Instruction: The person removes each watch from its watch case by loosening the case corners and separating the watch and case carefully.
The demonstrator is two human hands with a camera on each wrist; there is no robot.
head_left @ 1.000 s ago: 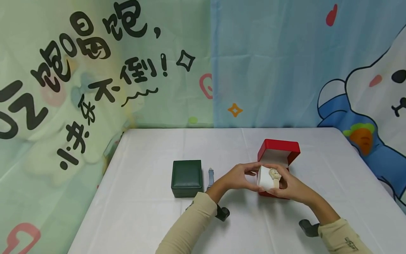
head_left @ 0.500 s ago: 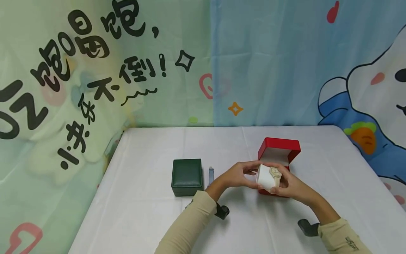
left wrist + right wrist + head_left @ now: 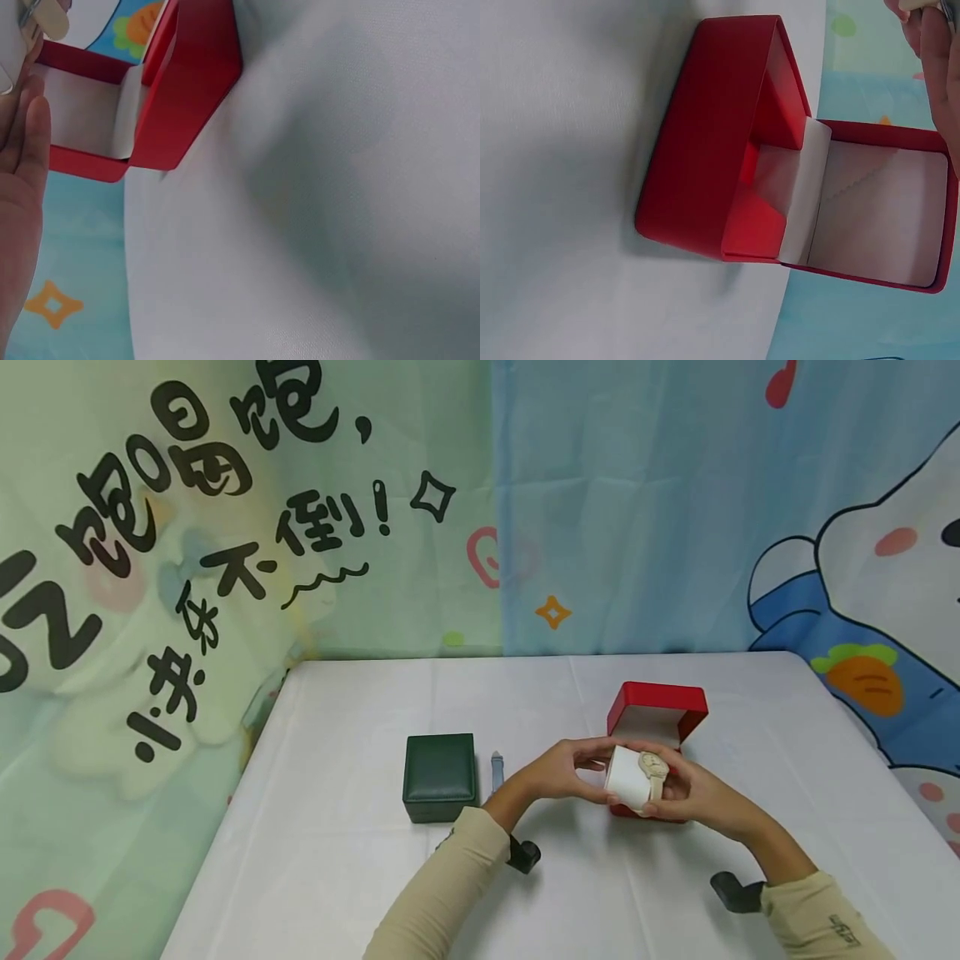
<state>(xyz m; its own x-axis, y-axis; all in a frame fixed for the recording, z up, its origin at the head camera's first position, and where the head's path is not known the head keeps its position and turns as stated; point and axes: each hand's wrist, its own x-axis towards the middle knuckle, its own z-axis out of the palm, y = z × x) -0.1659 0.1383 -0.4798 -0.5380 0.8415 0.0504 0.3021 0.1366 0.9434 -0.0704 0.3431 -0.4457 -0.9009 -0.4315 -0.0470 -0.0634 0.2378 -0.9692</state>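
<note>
A white watch cushion [image 3: 627,778] is held in the air over the open red watch box [image 3: 657,696]. Strapped round its right end is a wristwatch [image 3: 654,766] with a pale cream band and a gold-toned case. My left hand [image 3: 564,773] grips the cushion's left end, thumb low and fingers along the top. From the right, my right hand [image 3: 703,795] holds the watch end, its thumb at the lower edge. In the right wrist view the box's hollow [image 3: 776,172] shows without a cushion in it. Only edges of the hands and cushion appear in the wrist views.
A closed dark green box [image 3: 439,777] stands left of the hands on the white-covered table [image 3: 337,860]. Beside it lies a strap end, light blue [image 3: 498,770], partly hidden by the left wrist. Printed curtains [image 3: 645,510] hang behind.
Both hands keep their hold on the cushion with the watch. The right wrist has shifted slightly to the right, and the head view has tilted a little. The boxes have stayed put.
</note>
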